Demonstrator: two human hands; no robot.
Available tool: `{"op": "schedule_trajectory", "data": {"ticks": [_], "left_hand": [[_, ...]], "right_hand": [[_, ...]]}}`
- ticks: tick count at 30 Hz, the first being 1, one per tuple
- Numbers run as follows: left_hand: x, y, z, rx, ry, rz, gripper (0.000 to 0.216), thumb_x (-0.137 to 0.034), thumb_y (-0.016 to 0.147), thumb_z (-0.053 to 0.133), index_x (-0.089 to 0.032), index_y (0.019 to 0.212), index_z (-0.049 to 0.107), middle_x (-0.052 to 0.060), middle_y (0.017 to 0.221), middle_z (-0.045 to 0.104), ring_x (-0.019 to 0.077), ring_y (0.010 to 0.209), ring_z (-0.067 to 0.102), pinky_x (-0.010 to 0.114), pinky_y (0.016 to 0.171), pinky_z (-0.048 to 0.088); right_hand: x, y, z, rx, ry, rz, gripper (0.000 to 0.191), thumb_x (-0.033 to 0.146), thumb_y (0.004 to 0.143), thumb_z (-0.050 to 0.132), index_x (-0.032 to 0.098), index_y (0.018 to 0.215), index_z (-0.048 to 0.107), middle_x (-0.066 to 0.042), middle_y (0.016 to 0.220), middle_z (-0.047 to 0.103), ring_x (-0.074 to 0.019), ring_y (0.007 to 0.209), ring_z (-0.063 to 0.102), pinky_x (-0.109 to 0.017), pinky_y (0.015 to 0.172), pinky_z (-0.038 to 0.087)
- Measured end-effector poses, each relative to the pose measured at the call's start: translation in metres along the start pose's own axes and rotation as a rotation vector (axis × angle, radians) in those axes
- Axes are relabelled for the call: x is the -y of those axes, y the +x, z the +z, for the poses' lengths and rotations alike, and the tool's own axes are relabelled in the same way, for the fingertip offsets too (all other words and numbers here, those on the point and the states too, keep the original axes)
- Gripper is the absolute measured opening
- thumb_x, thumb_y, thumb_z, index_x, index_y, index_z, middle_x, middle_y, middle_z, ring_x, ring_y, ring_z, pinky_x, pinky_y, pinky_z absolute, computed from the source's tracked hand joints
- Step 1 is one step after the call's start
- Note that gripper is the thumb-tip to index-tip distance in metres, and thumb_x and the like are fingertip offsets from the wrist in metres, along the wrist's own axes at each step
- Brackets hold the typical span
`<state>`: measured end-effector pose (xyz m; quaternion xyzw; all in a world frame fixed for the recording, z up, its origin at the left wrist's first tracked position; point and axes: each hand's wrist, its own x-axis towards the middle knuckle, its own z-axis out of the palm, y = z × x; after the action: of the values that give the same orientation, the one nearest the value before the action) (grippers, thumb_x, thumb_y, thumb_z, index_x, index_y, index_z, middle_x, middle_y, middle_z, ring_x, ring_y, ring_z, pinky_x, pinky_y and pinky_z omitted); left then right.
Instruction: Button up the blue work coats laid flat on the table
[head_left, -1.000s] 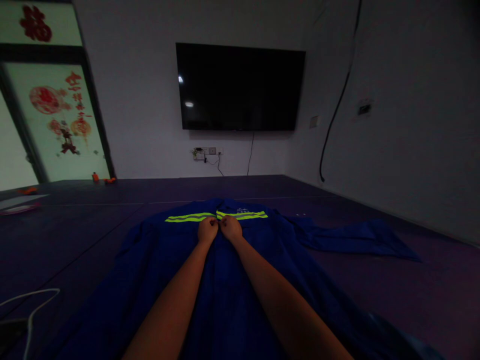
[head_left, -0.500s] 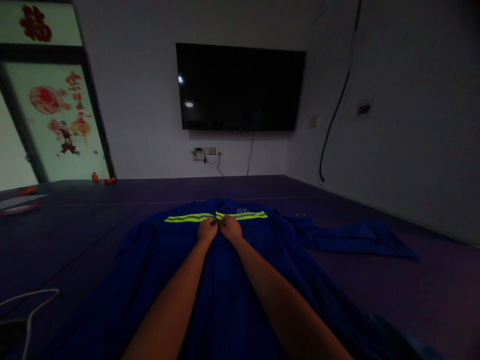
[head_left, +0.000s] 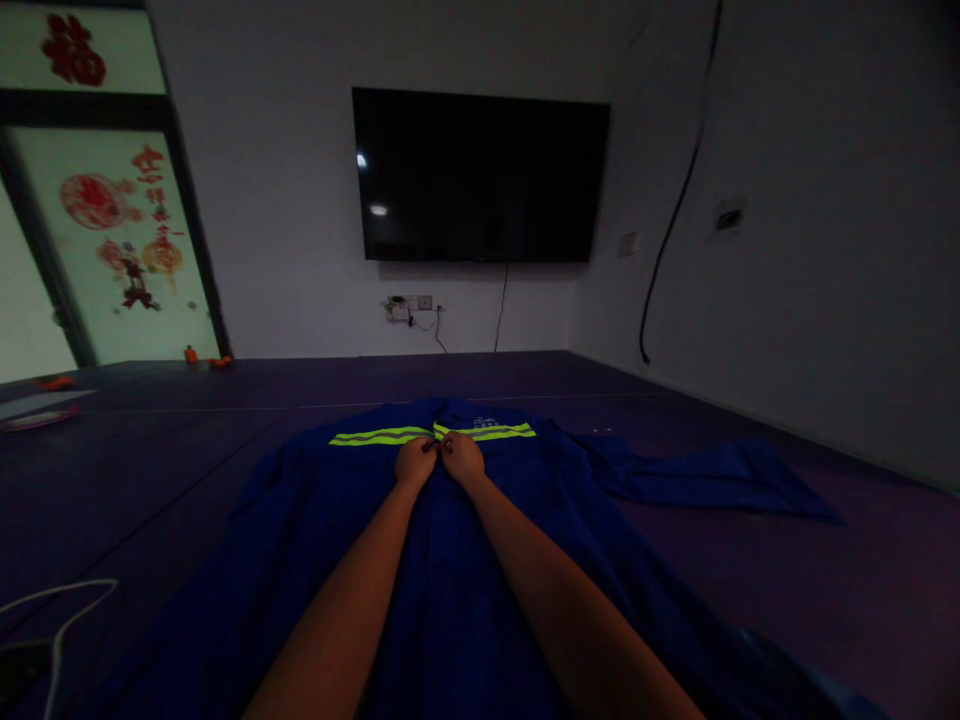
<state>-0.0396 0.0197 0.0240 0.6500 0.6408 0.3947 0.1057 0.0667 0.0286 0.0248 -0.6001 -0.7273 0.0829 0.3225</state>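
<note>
A blue work jacket [head_left: 315, 520] lies spread on the purple surface, its collar end away from me. Across its chest runs a yellow-green reflective stripe [head_left: 502, 432], with small white lettering above it on the right. At the middle of the stripe my left hand [head_left: 415, 460] is closed in a pinch on the front edge of the jacket. Touching it or nearly so, my right hand [head_left: 462, 456] pinches the other side of the front placket. Whatever small fastener may be between the fingertips is hidden. One sleeve [head_left: 712, 475] stretches out to the right.
The purple surface [head_left: 225, 430] reaches to the walls. A white cable [head_left: 82, 583] curls at the lower left, beside a dark object. Small orange items [head_left: 219, 361] lie near the glass door [head_left: 135, 250]. A television [head_left: 480, 175] and a hanging black cable [head_left: 679, 200] are on the walls.
Almost nothing differs. Both hands stay pinched at the jacket's front, with only a tiny shift of the fingers.
</note>
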Motion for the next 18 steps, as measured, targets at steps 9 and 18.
{"op": "schedule_trajectory", "data": {"ticks": [9,18], "left_hand": [[0.0018,0.0001,0.0014,0.008,-0.022,0.045,0.019,-0.019,0.078,0.052,-0.02,0.089,0.067,0.003,0.092,0.069,0.0156,0.085,0.061,0.022,0.07,0.044],[0.0021,-0.0012,0.0005,0.027,-0.007,0.109,0.023,-0.014,0.078,0.049,-0.019,0.09,0.068,0.004,0.091,0.069,0.0156,0.083,0.061,0.023,0.072,0.044]], "right_hand": [[-0.0005,-0.0005,-0.0012,0.003,-0.006,-0.001,0.014,0.016,0.077,0.051,0.018,0.084,0.062,-0.005,0.085,0.065,-0.0146,0.079,0.059,-0.02,0.061,0.036],[-0.0002,-0.0007,0.0001,0.006,-0.027,0.007,0.014,0.018,0.078,0.05,0.017,0.085,0.062,-0.007,0.085,0.065,-0.0164,0.081,0.059,-0.022,0.063,0.038]]}}
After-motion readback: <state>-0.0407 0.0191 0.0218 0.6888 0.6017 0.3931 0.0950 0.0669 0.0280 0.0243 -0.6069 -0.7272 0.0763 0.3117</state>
